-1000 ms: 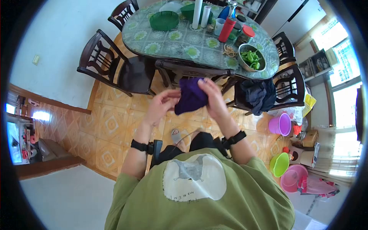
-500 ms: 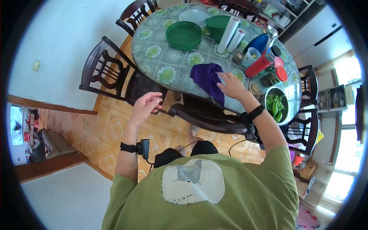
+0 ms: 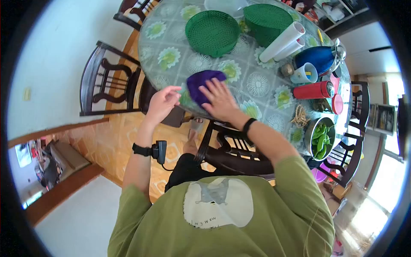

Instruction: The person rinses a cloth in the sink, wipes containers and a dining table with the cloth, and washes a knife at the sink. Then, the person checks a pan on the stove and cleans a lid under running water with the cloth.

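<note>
A purple cloth [image 3: 200,87] lies bunched near the edge of the patterned tablecloth [image 3: 171,79]. My right hand [image 3: 220,100] rests flat on its right side, fingers stretched forward and slightly spread, pressing rather than gripping. Left of the cloth, my left hand [image 3: 162,105] hangs by the table's edge with loosely bent fingers and nothing in it. Beyond the cloth sits a green woven basket [image 3: 212,33].
A second green basket [image 3: 267,21], white rolls [image 3: 282,42], a blue jug [image 3: 314,59], a red thermos [image 3: 312,91] and a steel bowl [image 3: 311,139] of green peppers [image 3: 321,141] stand on the table. Dark wooden chairs [image 3: 109,83] surround it; one [image 3: 231,156] is close before me.
My right hand and the purple cloth have moved left along the table, and the cloth is more bunched. My view has shifted closer to the table. My left hand stays empty.
</note>
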Tool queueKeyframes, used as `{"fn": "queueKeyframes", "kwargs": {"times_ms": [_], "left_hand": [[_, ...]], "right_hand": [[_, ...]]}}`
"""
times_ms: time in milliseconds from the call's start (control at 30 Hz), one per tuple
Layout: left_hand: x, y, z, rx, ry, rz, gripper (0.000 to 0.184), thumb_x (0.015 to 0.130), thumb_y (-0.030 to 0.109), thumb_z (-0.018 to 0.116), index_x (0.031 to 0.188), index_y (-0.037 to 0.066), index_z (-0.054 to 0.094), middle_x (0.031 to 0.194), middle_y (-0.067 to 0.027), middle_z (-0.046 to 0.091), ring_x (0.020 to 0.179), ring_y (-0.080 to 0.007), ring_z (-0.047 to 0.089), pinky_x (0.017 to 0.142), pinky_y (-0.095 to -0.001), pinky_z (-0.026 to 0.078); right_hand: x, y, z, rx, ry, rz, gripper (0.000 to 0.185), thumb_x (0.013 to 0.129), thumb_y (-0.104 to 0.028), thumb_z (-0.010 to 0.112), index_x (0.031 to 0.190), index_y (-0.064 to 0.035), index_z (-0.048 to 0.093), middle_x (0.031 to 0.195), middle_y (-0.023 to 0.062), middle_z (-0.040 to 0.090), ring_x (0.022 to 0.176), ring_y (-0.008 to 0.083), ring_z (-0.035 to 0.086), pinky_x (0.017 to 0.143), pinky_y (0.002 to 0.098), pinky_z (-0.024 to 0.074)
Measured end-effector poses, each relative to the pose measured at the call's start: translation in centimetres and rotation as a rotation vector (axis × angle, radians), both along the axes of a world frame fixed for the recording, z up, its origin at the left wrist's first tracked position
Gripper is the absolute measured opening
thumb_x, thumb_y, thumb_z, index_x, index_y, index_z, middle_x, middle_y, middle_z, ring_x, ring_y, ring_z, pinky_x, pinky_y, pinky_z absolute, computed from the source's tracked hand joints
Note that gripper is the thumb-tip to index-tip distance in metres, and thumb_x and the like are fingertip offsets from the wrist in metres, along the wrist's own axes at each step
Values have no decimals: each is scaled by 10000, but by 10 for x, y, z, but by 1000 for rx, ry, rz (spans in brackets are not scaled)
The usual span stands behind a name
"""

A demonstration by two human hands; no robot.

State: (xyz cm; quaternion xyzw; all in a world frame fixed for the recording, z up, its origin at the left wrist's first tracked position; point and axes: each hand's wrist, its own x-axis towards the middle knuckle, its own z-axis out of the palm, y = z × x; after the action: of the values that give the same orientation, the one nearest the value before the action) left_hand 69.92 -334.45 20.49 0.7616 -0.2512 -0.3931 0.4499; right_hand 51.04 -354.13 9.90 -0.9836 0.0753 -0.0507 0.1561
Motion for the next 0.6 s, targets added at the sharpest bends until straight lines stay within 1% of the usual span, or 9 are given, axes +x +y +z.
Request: {"fn": "queueKeyframes", "kwargs": {"times_ms": [100,167,200,233,300,367,467,533,600], "left_hand": [[34,-64,-21,-71,-33,-107,319,1032,139,675,1346,83,674,1048,-73,738,855,-149,736,717,-296,550],[46,-103,-32,-197,-407,-189,390,995,140,707,1377,88,649,1197,-128,719,904,-220,740,775,-352,575],[55,-120,-28,-88,-441,-256,470,941,122,732,1398,91,631,1354,-154,659,1077,-322,695,912,-421,568],[67,-134,-38,-101,-432,-264,470,941,122,732,1398,91,631,1354,-154,659,1077,-322,695,912,-421,568],[86,-158,-56,-236,-879,-300,523,893,113,749,1402,107,629,1382,-117,645,1237,-362,604,1023,-473,520],[99,-171,-65,-209,-949,-326,528,872,110,757,1387,114,641,1378,-104,645,1282,-364,567,1052,-489,494],[112,-172,-68,-157,-1057,-355,498,859,119,765,1348,115,669,1356,-88,654,1331,-360,530,1076,-507,470],[116,-171,-67,-153,-1091,-366,464,866,130,763,1323,109,686,1336,-85,662,1335,-354,529,1070,-509,472],[121,-165,-65,-150,-1053,-398,376,866,129,767,1240,108,728,1296,-76,681,1315,-345,537,1073,-509,465]], "right_hand": [[27,-5,3,5,-14,23,713,1029,-531,549,1643,-199,404,1704,121,374,1611,345,252,1312,561,153],[31,-12,7,35,-4,37,718,1019,-534,561,1642,-211,409,1707,103,377,1612,322,260,1311,562,160],[26,-20,10,34,14,-45,717,1017,-539,563,1641,-219,412,1707,92,380,1609,308,269,1308,566,168],[23,-33,12,29,28,-122,717,1014,-543,566,1640,-227,415,1707,82,383,1607,294,277,1305,570,176],[7,-61,16,-25,87,-298,710,1014,-526,577,1635,-220,423,1705,96,381,1604,300,280,1297,577,190],[-16,-88,22,-53,119,-392,702,1017,-516,577,1634,-218,425,1710,100,372,1608,299,274,1296,581,191],[-29,-111,30,-249,174,-516,672,1012,-460,600,1606,-177,459,1658,107,447,1545,313,384,1271,559,260],[-13,-131,47,-147,167,-523,542,1009,-348,616,1498,-122,555,1512,102,580,1398,317,533,1163,535,404],[28,-153,56,-152,39,-532,463,999,-291,618,1425,-111,592,1427,88,617,1313,313,576,1094,522,447]]}}
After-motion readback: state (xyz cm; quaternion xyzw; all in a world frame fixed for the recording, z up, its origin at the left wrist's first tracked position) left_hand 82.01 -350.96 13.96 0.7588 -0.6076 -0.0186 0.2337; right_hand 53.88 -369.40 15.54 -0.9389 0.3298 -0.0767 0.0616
